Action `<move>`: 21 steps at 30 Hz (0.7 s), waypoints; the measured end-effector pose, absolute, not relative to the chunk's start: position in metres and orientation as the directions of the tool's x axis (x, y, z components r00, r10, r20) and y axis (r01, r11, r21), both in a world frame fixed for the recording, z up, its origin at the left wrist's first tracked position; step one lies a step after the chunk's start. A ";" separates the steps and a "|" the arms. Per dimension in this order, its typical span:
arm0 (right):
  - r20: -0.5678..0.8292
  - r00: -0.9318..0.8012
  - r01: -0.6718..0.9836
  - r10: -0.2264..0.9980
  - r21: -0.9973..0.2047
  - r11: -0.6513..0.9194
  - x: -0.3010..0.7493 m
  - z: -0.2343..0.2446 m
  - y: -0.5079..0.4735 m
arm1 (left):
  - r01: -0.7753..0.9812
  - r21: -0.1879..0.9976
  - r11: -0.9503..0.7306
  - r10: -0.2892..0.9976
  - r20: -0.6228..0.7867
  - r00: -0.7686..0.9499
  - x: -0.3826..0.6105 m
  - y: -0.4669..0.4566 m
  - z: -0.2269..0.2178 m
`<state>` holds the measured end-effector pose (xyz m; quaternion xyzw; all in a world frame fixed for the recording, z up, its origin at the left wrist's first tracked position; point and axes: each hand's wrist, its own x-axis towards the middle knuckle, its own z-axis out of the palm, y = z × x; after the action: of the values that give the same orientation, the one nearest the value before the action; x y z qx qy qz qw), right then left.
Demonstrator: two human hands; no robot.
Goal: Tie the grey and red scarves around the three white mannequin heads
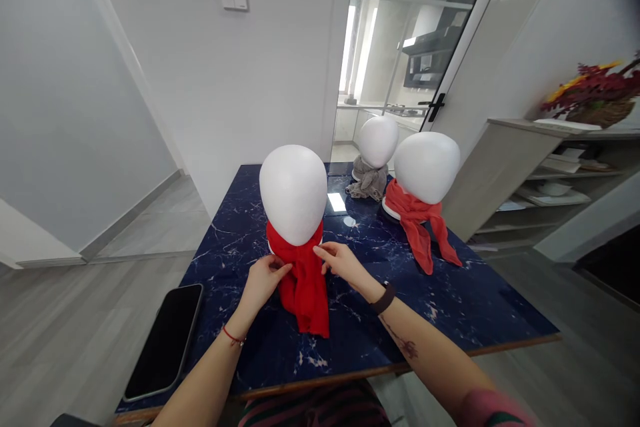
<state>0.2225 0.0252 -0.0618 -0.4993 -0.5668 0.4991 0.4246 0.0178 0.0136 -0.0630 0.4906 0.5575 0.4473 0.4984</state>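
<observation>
A white mannequin head stands on the dark blue marble table right in front of me, with a red scarf tied round its neck and hanging down the front. My left hand pinches the scarf at the neck's left side. My right hand touches the scarf at the neck's right side, fingers bent and pinched on the cloth.
A second white head with a coral-red scarf stands at the right back, a third head with a grey scarf behind. A black phone lies at the table's left front. Shelves with flowers stand to the right.
</observation>
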 end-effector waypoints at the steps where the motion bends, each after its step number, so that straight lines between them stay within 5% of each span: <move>1: -0.028 -0.173 0.104 0.985 -0.995 -0.010 0.216 -0.066 0.023 | 0.047 0.986 0.163 0.986 -0.164 0.020 0.021 0.013 -0.063; 4: -0.084 -0.327 0.032 0.941 -0.996 -0.078 0.200 -0.072 0.013 | -0.090 0.963 0.254 0.963 -0.244 0.115 0.029 0.010 -0.061; 8: -0.196 -0.519 0.165 0.832 -0.978 -0.128 0.194 -0.073 0.004 | -0.236 0.901 0.364 0.931 -0.340 0.136 0.032 0.008 -0.055; 12: -0.148 -0.436 0.278 0.888 -0.960 -0.024 0.202 -0.073 0.008 | -0.252 0.881 0.402 0.916 -0.393 0.085 0.029 0.008 -0.051; 18: -0.001 -0.396 0.214 0.918 -0.973 0.091 0.209 -0.077 0.016 | -0.051 0.976 0.209 0.978 -0.208 0.026 0.031 0.008 -0.056; 21: 0.024 -0.371 0.331 0.928 -0.931 0.156 0.213 -0.081 0.018 | -0.037 0.984 0.176 0.982 -0.178 -0.058 0.028 0.010 -0.057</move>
<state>0.2130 0.0181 -0.0809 -0.4575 -0.6878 0.4610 0.3241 0.0281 0.0097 -0.0571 0.4301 0.5494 0.4764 0.5350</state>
